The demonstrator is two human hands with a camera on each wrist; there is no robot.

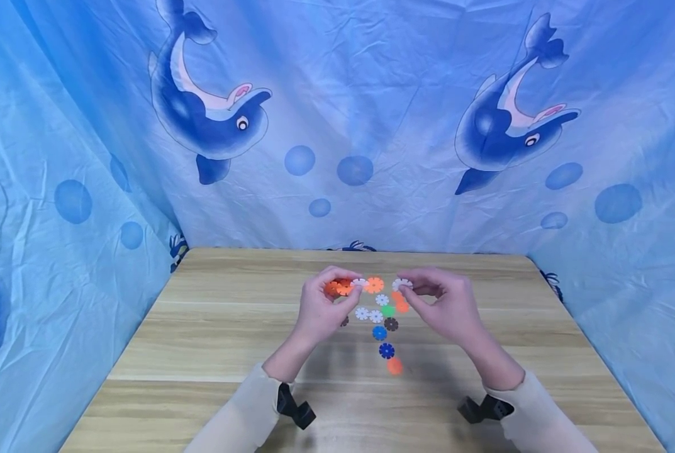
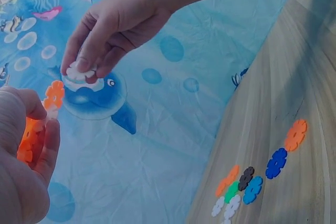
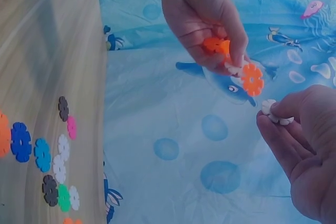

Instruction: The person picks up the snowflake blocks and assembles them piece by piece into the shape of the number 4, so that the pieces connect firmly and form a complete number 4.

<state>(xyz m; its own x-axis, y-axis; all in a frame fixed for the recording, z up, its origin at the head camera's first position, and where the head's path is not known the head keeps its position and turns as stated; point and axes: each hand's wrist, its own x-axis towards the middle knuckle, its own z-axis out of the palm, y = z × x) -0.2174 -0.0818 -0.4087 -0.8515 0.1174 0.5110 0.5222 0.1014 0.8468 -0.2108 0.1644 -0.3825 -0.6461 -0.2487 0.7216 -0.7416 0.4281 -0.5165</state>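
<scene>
My left hand (image 1: 327,308) is raised over the table and pinches a chain of joined snowflake discs between thumb and fingers. The chain has a white disc (image 1: 360,283) at the pinch, an orange disc (image 1: 374,285) sticking out toward the right hand, and more orange discs (image 2: 30,140) behind the fingers, partly hidden. Facing it, my right hand (image 1: 447,305) pinches one loose white disc (image 3: 275,112) by its edge. A short gap separates that white disc from the chain's orange end.
Loose discs lie on the wooden table (image 1: 201,352) below the hands: light blue (image 1: 379,333), dark blue (image 1: 387,350), orange (image 1: 395,366), brown (image 1: 391,324), green (image 1: 388,311), pink (image 3: 72,127) and several white. A blue dolphin-print curtain (image 1: 326,113) encloses the table.
</scene>
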